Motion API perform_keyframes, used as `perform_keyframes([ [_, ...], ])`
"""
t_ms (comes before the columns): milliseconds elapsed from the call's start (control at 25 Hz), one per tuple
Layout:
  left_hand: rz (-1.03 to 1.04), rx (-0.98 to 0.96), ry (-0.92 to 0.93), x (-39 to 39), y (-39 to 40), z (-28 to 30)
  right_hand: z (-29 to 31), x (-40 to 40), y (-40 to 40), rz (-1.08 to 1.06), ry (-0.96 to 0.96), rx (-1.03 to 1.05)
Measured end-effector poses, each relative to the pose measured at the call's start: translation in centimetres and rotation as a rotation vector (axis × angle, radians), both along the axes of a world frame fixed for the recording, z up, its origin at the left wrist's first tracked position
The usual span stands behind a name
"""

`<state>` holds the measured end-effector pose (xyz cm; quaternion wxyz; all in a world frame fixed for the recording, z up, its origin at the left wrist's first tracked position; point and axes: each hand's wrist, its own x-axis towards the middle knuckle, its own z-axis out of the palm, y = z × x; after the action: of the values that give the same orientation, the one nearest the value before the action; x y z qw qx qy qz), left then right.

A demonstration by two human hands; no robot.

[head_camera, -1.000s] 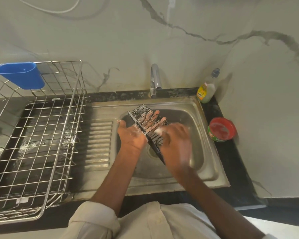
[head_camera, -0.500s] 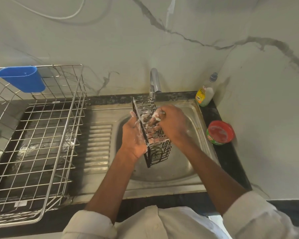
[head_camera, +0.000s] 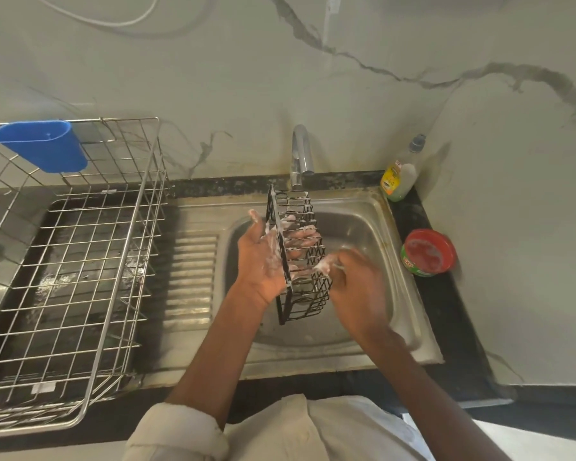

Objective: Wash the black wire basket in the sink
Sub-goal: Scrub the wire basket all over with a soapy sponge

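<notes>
The black wire basket stands on end over the steel sink, long side pointing away from me, with soap suds on its wires. My left hand grips it from the left, fingers reaching through behind the wires. My right hand presses against the basket's right side, soapy, fingers curled; whether something small is in it I cannot tell. The chrome tap rises just beyond the basket's far end.
A large steel wire dish rack with a blue plastic cup holder fills the left drainboard. A dish soap bottle and a red tub stand on the black counter right of the sink. Marble wall behind.
The basket went from tilted flat to standing on end. My right hand slid from its upper far part down its right side toward me. My view also shifted slightly.
</notes>
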<state>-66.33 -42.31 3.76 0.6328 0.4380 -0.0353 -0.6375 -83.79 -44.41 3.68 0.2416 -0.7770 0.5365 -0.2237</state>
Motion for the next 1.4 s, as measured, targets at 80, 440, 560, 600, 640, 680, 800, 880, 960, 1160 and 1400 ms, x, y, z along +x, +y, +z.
perform_keyframes([
  [80,0.015,-0.013,0.067,0.1,-0.1,0.3,0.3,0.5,-0.3,-0.191,-0.189,0.163],
  [440,-0.185,0.003,-0.344,-0.9,-0.5,-1.5,1.1,4.8,-2.7,-0.470,-0.656,0.456],
  [560,-0.208,0.013,-0.381,-1.2,0.1,-0.8,1.7,5.6,-4.5,-0.490,-0.707,0.503],
  [600,-0.205,0.012,-0.381,-1.3,0.2,-0.8,2.0,6.1,-5.0,-0.485,-0.703,0.504],
  [640,-0.198,0.013,-0.359,-1.3,0.3,-0.8,2.2,6.4,-5.4,-0.465,-0.697,0.502],
  [680,-0.192,0.012,-0.333,-1.3,0.4,-0.8,2.3,6.7,-5.5,-0.439,-0.685,0.496],
  [800,-0.154,-0.008,-0.121,-1.1,0.8,-0.4,2.4,6.8,-4.4,-0.327,-0.548,0.282],
  [880,-0.098,-0.061,0.028,-1.0,0.9,-0.1,2.8,5.9,-2.8,-0.272,-0.312,-0.151],
  [960,-0.046,-0.117,0.121,-1.0,0.9,0.3,3.1,5.5,-1.6,-0.108,-0.230,-0.392],
  [1160,-0.028,-0.159,0.186,-1.4,1.0,1.0,3.8,6.2,-1.0,0.093,-0.206,-0.370],
  [1400,-0.049,-0.051,0.221,-1.0,0.2,-0.5,4.0,6.4,0.2,0.185,-0.256,-0.127],
])
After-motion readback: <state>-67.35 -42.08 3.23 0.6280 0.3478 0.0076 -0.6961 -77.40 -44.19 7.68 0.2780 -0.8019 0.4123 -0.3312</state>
